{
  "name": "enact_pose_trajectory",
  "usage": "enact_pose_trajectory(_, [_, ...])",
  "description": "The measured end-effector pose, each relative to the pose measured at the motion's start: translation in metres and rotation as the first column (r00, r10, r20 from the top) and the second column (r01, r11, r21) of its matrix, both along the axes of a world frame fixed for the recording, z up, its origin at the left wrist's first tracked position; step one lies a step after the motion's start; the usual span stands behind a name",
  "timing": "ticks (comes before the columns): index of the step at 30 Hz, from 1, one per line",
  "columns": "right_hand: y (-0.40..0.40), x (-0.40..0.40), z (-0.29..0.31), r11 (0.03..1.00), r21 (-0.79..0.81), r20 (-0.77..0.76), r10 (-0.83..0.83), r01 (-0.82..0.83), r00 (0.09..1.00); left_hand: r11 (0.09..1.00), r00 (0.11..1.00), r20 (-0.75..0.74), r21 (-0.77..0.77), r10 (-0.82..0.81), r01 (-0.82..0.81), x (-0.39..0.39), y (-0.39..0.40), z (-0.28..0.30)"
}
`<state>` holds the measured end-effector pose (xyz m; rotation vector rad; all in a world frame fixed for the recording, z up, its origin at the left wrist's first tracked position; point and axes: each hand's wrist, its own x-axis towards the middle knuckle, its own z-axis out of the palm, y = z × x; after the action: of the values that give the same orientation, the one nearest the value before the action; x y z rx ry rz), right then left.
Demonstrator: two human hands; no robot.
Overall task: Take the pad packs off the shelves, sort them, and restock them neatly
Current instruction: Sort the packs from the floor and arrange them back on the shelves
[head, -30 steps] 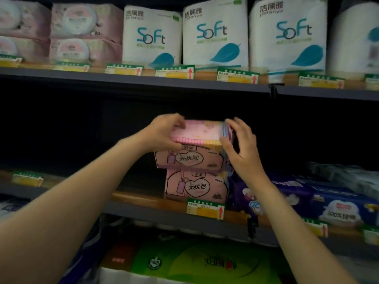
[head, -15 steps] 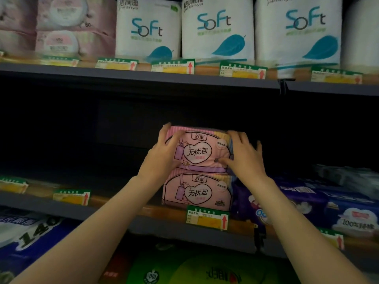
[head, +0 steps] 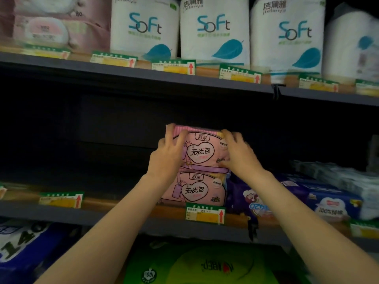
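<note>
Two pink pad packs are stacked on the middle shelf (head: 127,203), front faces outward. The upper pad pack (head: 202,149) sits directly on the lower pad pack (head: 194,189), edges roughly aligned. The upper pack is held from both sides: left hand (head: 167,155) on its left edge, fingers curled over the top-left corner; right hand (head: 239,154) on its right edge, fingers curled over the top-right corner. Both grips are closed on that upper pack. The lower pack is not touched by either hand and rests on the shelf board, just behind a green-and-yellow price tag (head: 205,214). Just right of the stack, touching or nearly so, purple-blue packs (head: 320,201) lie flat on the same shelf. The shelf part left of the stack is dark. On the top shelf (head: 184,77), white "Soft" tissue roll packs (head: 214,31) stand in a row, with pink packs (head: 51,27) at far left. Below, a green pack (head: 205,265) and a blue pack (head: 26,242) are seen.
</note>
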<state>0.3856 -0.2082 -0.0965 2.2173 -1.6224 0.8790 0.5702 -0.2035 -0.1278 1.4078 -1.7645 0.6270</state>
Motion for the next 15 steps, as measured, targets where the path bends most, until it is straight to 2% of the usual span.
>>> enact_pose_trajectory(4, [0.000,0.008,-0.004,0.998,-0.030,0.012,-0.061,0.062,0.998,0.999,0.999,0.046,-0.034,0.011,-0.009,0.004,-0.004,-0.008])
enact_pose_trajectory(9, [-0.004,0.011,-0.012,0.973,-0.142,-0.063,-0.192,0.182,0.979,0.998,0.992,0.124,0.044,0.028,-0.033,0.006,-0.005,-0.012])
enact_pose_trajectory(13, [-0.005,0.022,-0.023,0.957,-0.289,-0.167,-0.072,0.021,0.983,0.990,0.975,0.180,0.026,0.130,-0.136,0.009,-0.008,-0.013])
enact_pose_trajectory(15, [-0.009,0.028,-0.032,0.943,-0.333,-0.163,-0.043,-0.014,0.986,0.984,0.964,0.205,0.007,0.171,-0.176,0.007,-0.010,-0.018])
